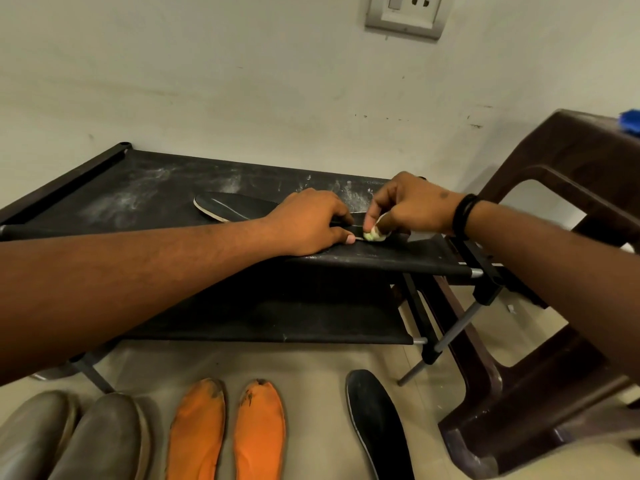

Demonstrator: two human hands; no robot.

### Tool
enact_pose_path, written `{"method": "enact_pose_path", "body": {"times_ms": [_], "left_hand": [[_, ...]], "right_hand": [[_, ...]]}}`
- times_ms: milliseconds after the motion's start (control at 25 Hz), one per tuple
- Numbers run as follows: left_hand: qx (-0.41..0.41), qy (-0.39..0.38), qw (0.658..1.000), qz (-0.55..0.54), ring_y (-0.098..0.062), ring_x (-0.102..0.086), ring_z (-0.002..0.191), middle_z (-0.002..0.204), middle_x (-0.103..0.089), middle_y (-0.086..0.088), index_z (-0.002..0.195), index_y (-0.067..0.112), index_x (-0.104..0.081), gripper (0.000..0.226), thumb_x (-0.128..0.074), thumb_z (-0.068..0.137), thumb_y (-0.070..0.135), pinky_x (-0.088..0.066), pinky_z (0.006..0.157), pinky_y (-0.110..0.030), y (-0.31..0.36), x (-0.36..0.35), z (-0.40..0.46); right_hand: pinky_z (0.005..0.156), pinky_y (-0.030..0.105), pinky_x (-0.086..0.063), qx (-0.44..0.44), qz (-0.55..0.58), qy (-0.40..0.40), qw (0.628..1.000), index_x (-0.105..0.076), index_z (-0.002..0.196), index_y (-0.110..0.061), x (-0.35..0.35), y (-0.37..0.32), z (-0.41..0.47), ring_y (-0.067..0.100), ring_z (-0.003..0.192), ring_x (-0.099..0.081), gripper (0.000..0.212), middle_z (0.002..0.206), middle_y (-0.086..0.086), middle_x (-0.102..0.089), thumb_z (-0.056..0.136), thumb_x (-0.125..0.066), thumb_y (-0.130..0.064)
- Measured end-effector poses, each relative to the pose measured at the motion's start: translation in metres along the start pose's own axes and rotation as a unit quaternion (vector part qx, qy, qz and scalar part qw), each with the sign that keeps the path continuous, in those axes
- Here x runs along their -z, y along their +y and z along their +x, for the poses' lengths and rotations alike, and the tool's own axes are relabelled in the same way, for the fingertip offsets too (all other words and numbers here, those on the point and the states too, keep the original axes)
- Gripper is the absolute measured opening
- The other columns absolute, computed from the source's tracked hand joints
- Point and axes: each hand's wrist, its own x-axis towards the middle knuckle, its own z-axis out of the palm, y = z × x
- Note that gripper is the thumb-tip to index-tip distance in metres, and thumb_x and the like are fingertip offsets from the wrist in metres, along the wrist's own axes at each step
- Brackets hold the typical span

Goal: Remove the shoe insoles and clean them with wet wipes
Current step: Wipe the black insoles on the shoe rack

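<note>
Black insole stays flat under my left hand pressing down, so I should rub slowly with the balled wet wipe my right hand pinches.

Pale scuffed wall; wall socket; beige floor; brown chair.

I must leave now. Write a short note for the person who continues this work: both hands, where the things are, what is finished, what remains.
Left hand: presses the black insole flat on the rack's top shelf.
Right hand: pinches a balled wet wipe against that insole.
Floor: two orange insoles, a second black insole, a pair of grey-brown shoes.
Done: these insoles are out.
Left: finish wiping this one; whether the floor ones are cleaned, I cannot tell.
</note>
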Motion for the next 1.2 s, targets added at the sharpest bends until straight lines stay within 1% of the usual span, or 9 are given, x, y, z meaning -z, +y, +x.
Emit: {"method": "enact_pose_path", "body": {"times_ms": [160, 280, 400, 560, 680, 800, 920, 1080, 1200], "left_hand": [[0.003, -0.001, 1.000, -0.005, -0.016, -0.060, 0.116, 0.126, -0.065, 0.006, 0.124, 0.026, -0.070, 0.040, -0.066, 0.091, 0.049, -0.047, 0.101, -0.043, 0.001, 0.000, -0.001], [0.000, 0.000, 1.000, -0.006, -0.016, -0.061, 0.113, 0.123, -0.066, 0.007, 0.122, 0.027, -0.071, 0.039, -0.066, 0.090, 0.049, -0.048, 0.099, -0.043, 0.001, 0.000, -0.001], [0.005, -0.001, 1.000, -0.009, -0.016, -0.061, 0.115, 0.125, -0.066, 0.007, 0.123, 0.027, -0.070, 0.039, -0.066, 0.091, 0.049, -0.047, 0.101, -0.044, 0.001, 0.001, -0.001], [0.002, 0.000, 1.000, -0.005, -0.016, -0.062, 0.110, 0.120, -0.068, 0.006, 0.120, 0.028, -0.071, 0.037, -0.067, 0.090, 0.049, -0.049, 0.097, -0.043, 0.003, 0.001, -0.002], [0.012, -0.002, 1.000, -0.006, -0.016, -0.062, 0.113, 0.123, -0.067, 0.007, 0.121, 0.027, -0.071, 0.038, -0.067, 0.090, 0.049, -0.049, 0.098, -0.042, 0.003, 0.001, -0.003], [0.012, -0.005, 1.000, -0.005, -0.015, -0.061, 0.113, 0.123, -0.067, 0.008, 0.122, 0.027, -0.071, 0.039, -0.067, 0.090, 0.049, -0.048, 0.099, -0.041, 0.004, 0.001, -0.003], [0.017, -0.007, 1.000, -0.010, -0.014, -0.061, 0.114, 0.124, -0.066, 0.008, 0.124, 0.027, -0.070, 0.041, -0.067, 0.090, 0.049, -0.048, 0.101, -0.043, 0.004, 0.002, -0.004], [0.034, 0.006, 0.999, 0.005, -0.016, -0.061, 0.112, 0.121, -0.067, 0.005, 0.127, 0.025, -0.067, 0.052, -0.070, 0.084, 0.055, -0.048, 0.099, -0.042, 0.007, 0.005, -0.006], [0.059, 0.028, 0.997, 0.036, -0.019, -0.060, 0.113, 0.120, -0.067, 0.003, 0.127, 0.026, -0.067, 0.060, -0.071, 0.079, 0.063, -0.046, 0.101, -0.046, 0.008, 0.008, -0.007]], "right_hand": [[0.081, 0.028, -0.056, 0.011, -0.073, 0.124, 0.989, -0.075, 0.079, -0.021, -0.003, 0.002, 0.005, 0.013, 0.087, -0.067, 0.017, 0.088, -0.003, -0.073, 0.082, -0.070, -0.005], [0.071, 0.020, -0.056, 0.009, -0.007, 0.024, 1.000, -0.076, 0.084, -0.015, -0.006, -0.003, -0.002, 0.006, 0.079, -0.068, 0.011, 0.084, -0.002, -0.074, 0.082, -0.072, -0.005], [0.080, 0.027, -0.056, 0.011, -0.043, 0.138, 0.989, -0.076, 0.084, -0.019, -0.004, 0.000, 0.002, 0.010, 0.086, -0.067, 0.011, 0.090, -0.003, -0.073, 0.082, -0.073, -0.009], [0.081, 0.023, -0.056, 0.040, -0.026, 0.042, 0.998, -0.077, 0.085, -0.016, -0.011, -0.007, -0.007, 0.010, 0.083, -0.068, 0.010, 0.086, -0.004, -0.074, 0.083, -0.071, -0.008], [0.083, 0.028, -0.055, 0.033, -0.091, 0.155, 0.983, -0.077, 0.089, -0.020, -0.009, -0.004, -0.003, 0.012, 0.089, -0.067, 0.014, 0.094, -0.003, -0.073, 0.084, -0.068, -0.010], [0.076, 0.022, -0.056, 0.022, -0.040, 0.063, 0.997, -0.077, 0.088, -0.018, -0.008, 0.002, -0.007, 0.005, 0.082, -0.069, 0.008, 0.087, -0.005, -0.074, 0.083, -0.074, -0.013], [0.081, 0.027, -0.057, 0.034, -0.030, 0.169, 0.985, -0.077, 0.088, -0.020, -0.006, 0.006, -0.005, 0.007, 0.083, -0.068, 0.010, 0.090, -0.005, -0.074, 0.083, -0.073, -0.012], [0.078, 0.021, -0.057, 0.029, 0.005, 0.054, 0.998, -0.077, 0.086, -0.017, -0.010, 0.000, -0.010, 0.007, 0.079, -0.068, 0.006, 0.084, -0.003, -0.075, 0.081, -0.077, -0.015], [0.081, 0.026, -0.056, 0.024, -0.045, 0.185, 0.981, -0.076, 0.089, -0.020, -0.014, 0.000, -0.003, 0.010, 0.087, -0.067, 0.009, 0.093, -0.005, -0.073, 0.084, -0.071, -0.014]]}}
